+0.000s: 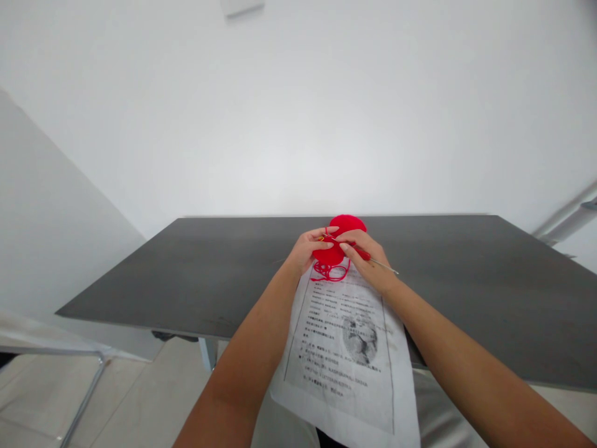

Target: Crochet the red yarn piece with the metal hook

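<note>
Both my hands meet over the near middle of a dark grey table. My left hand is closed, pinching a red crocheted piece. My right hand is closed around a thin metal crochet hook with a red grip, its tip at the red piece. Behind the hands a red ball of yarn rests on the table. Loose red yarn loops lie under the hands on a printed paper sheet.
The printed sheet carries text and a grey picture and hangs over the table's near edge toward my lap. A white wall stands behind the table. At the lower left a metal frame stands on the tiled floor.
</note>
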### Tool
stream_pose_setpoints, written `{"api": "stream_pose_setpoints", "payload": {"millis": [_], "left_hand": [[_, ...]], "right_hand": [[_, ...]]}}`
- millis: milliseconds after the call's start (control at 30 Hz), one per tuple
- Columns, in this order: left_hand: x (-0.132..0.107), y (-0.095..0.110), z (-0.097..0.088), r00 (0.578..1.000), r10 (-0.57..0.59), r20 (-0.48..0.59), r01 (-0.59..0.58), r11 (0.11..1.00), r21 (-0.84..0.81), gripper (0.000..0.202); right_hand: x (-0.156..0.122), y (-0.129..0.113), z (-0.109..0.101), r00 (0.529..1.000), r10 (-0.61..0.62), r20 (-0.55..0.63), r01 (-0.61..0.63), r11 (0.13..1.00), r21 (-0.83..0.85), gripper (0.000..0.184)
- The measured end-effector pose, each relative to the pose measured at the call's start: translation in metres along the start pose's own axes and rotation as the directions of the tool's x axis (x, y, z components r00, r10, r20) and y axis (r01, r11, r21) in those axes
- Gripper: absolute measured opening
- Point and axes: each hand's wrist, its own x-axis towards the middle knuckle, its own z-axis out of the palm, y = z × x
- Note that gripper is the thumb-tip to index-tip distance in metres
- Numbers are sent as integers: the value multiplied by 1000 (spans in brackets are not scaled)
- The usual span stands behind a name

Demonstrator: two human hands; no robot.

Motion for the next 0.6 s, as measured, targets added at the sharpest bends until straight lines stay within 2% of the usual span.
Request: {"api": "stream_pose_setpoints", "payload": {"millis": [367,500,600], "left_hand": [[0,4,-2,999,-22,-43,25,998,58,46],[-1,8,-6,998,-18,-54,25,992,127,45],[-2,10,-8,998,-19,-53,28,985,173,44]], "right_hand": [[0,5,-2,999,-37,17,38,999,-17,15],[0,5,-3,999,32,11,-32,999,22,17],[-1,4,-1,989,150,-12,-149,984,100,21]]}}
